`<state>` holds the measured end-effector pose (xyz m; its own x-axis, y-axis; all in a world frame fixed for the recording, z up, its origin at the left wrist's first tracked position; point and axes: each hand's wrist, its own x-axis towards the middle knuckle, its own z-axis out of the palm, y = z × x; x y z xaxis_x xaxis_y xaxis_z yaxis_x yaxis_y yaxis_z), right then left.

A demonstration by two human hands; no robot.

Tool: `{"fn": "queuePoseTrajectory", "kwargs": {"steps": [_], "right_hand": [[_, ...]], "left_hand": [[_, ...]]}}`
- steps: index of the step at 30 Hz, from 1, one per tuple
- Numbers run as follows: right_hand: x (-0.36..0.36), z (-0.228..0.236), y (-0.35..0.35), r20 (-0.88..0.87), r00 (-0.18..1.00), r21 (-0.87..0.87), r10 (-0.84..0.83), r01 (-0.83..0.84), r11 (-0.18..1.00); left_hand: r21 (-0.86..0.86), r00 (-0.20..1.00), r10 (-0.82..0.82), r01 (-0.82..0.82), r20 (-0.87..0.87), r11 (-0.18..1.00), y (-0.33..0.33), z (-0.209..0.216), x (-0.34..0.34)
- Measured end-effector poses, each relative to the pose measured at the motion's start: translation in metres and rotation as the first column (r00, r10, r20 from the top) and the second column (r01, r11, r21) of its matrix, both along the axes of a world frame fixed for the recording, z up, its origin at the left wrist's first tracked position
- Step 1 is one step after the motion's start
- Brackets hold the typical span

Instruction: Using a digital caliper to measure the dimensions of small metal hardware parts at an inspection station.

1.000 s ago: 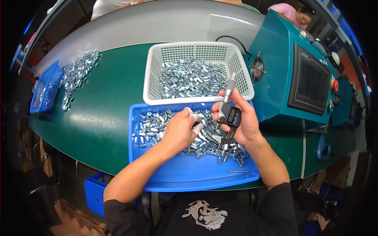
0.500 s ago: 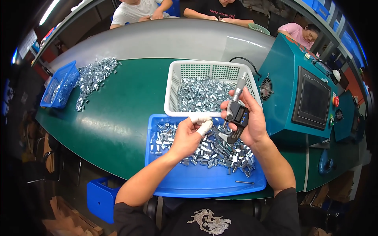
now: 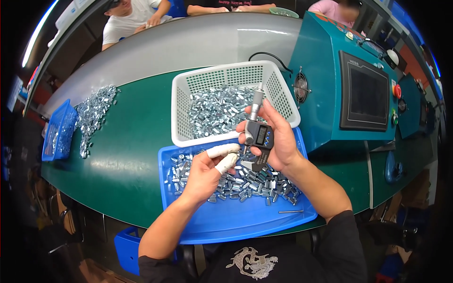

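Note:
My right hand is wrapped round a digital micrometer, its grey thimble pointing up and away and its curved frame low, above the parts. Just left of the micrometer's jaws is my left hand, with white coverings on thumb and forefinger. Those two fingertips come together in a pinch; whatever sits between them is too small or hidden to name. Below both hands, a blue tray holds many small shiny metal pieces. A white perforated basket behind it holds more such pieces.
A thin metal rod lies in the tray's front right. At far left, a blue basket stands beside a heap of metal pieces. A teal machine with a dark screen stands right. A person in white sits across the table.
The whole view has shifted, so the tray, basket and machine sit further left in it. My left fingertips are still close to the micrometer, which stays in my right hand.

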<state>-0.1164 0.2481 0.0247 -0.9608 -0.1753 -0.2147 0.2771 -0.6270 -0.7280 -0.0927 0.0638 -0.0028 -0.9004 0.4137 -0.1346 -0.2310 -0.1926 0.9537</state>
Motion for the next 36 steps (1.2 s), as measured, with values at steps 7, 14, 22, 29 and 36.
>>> {"fn": "queuePoseTrajectory", "kwargs": {"steps": [7, 14, 22, 29, 36], "right_hand": [[0.002, 0.001, 0.002, 0.018, 1.0, -0.019, 0.022, -0.022, 1.0], [0.004, -0.002, 0.002, 0.02, 0.998, -0.05, 0.059, -0.058, 0.997], [0.006, -0.008, 0.0, -0.019, 0.993, 0.002, 0.113, -0.113, 0.994], [0.004, -0.01, 0.001, -0.024, 0.994, -0.006, 0.104, -0.104, 0.995], [0.003, -0.01, 0.001, -0.021, 0.996, 0.028, 0.089, -0.088, 0.996]], "left_hand": [[-0.074, 0.998, -0.055, 0.054, -0.005, 0.996, 0.004, 0.0, 0.0], [-0.056, 0.993, -0.115, 0.115, 0.008, 0.992, -0.001, -0.001, -0.002], [-0.045, 0.993, -0.122, 0.122, 0.004, 0.991, -0.003, 0.001, 0.0], [-0.064, 0.989, -0.151, 0.151, 0.01, 0.986, -0.005, 0.001, -0.002], [-0.085, 0.991, -0.134, 0.134, 0.005, 0.987, -0.003, 0.001, -0.002]]}}
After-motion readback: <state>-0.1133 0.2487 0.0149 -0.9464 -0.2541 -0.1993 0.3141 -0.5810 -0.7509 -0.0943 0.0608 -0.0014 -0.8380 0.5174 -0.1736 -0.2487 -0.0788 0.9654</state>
